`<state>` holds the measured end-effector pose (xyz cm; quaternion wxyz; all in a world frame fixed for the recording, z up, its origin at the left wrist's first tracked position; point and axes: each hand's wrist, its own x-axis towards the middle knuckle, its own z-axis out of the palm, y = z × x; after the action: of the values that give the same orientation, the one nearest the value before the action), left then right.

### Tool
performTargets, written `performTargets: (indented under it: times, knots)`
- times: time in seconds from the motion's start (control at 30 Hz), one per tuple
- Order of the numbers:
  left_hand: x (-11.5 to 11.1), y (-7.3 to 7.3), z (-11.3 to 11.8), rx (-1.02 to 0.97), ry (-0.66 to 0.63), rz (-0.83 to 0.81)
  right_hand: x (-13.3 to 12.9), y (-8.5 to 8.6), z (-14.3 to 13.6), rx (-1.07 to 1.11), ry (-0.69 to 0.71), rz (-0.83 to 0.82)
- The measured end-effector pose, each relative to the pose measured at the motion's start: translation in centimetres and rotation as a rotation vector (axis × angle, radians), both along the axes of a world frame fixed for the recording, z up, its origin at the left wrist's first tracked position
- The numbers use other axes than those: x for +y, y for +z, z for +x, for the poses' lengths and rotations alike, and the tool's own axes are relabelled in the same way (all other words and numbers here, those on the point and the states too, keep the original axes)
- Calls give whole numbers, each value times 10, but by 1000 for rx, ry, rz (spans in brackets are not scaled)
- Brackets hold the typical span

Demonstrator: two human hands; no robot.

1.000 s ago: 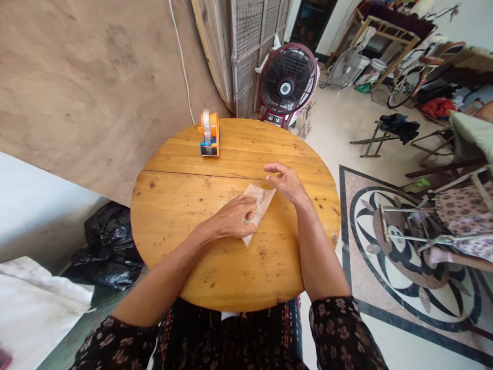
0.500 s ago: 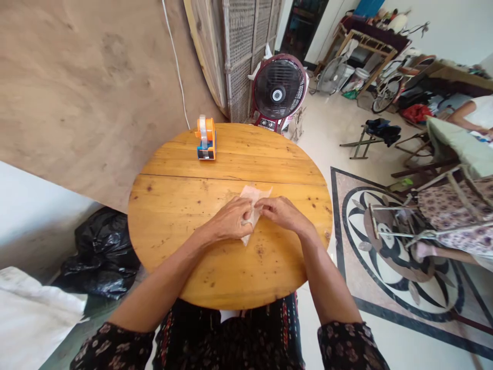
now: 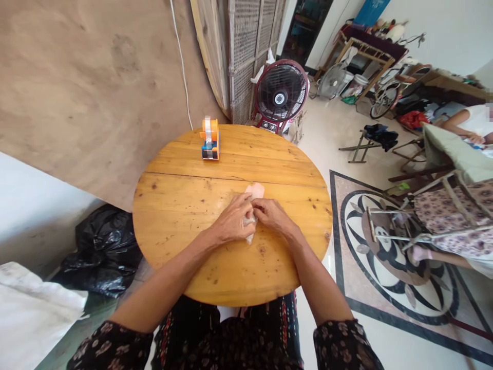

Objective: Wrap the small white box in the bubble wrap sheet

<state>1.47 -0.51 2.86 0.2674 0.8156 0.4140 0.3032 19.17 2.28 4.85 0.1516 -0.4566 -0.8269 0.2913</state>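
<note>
A small pale paper packet [image 3: 255, 191] lies folded near the middle of the round wooden table [image 3: 185, 205]. My left hand [image 3: 233, 222] presses on its left side with fingers curled over it. My right hand [image 3: 271, 214] pinches the packet from the right, fingertips meeting those of the left hand. Only the far end of the packet shows above my fingers, and a small corner below them. An orange and blue tape dispenser [image 3: 210, 138] stands at the far side of the table, well away from both hands.
A standing fan [image 3: 281, 95] is behind the table by a lattice screen [image 3: 246, 51]. Black bags [image 3: 103, 249] lie on the floor at left. Chairs, a folding stool [image 3: 370, 139] and clutter fill the right, where another person's arm [image 3: 458, 123] shows.
My right hand came from the packet's far right edge down onto it, folding it narrower. Both hands now meet over the packet. The view shifted slightly.
</note>
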Motion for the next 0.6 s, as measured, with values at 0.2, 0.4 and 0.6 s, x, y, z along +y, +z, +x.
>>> performTargets:
  times: [0.2,0.4,0.6]
  knots:
    - [4,0,-1,4,-19,-52,-1,-3,1,39,6,17]
    - [4,-2,-1,-30,-14,-13,1,-11,-2,54,-21,78]
    - [2,0,-1,-27,-19,37,1,-15,0,32,-49,88]
